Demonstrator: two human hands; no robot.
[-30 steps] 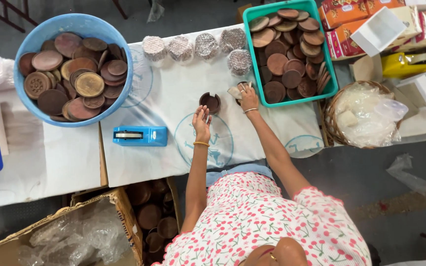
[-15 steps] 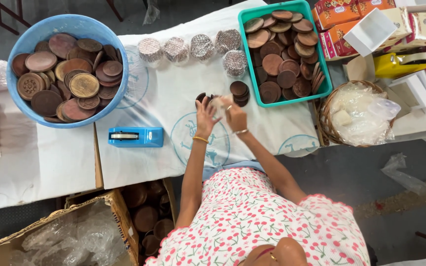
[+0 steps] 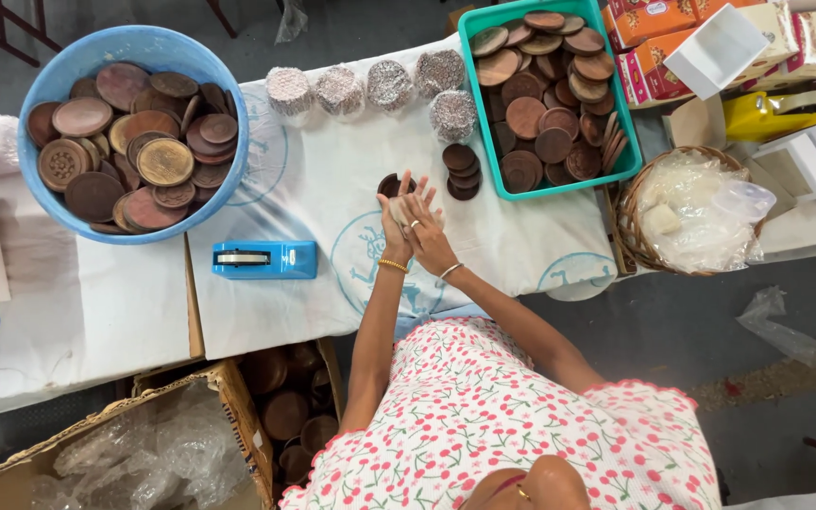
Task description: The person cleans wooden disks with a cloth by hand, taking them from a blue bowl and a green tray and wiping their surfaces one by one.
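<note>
My left hand [image 3: 392, 219] and my right hand [image 3: 430, 232] are pressed together over the white cloth [image 3: 332, 198]. Between them they hold a small stack of dark round wooden discs [image 3: 390, 183], whose top shows above my fingertips. Just to the right, a short loose stack of discs [image 3: 463, 171] lies on the cloth. Several stacks wrapped in silvery mesh [image 3: 389, 83] stand in a row at the far side. A teal crate [image 3: 466, 57] full of brown discs sits to the right of them.
A blue basin [image 3: 44, 71] of larger wooden discs stands at the far left. A blue tape dispenser [image 3: 264, 259] lies left of my hands. A wicker basket [image 3: 637, 241] with plastic bags, cartons and a yellow dispenser [image 3: 772, 115] crowd the right. Cardboard boxes [image 3: 229, 397] sit below the table.
My hands were apart, the left on the disc stack and the right near the crate. The right hand has come back and both now close around the stack.
</note>
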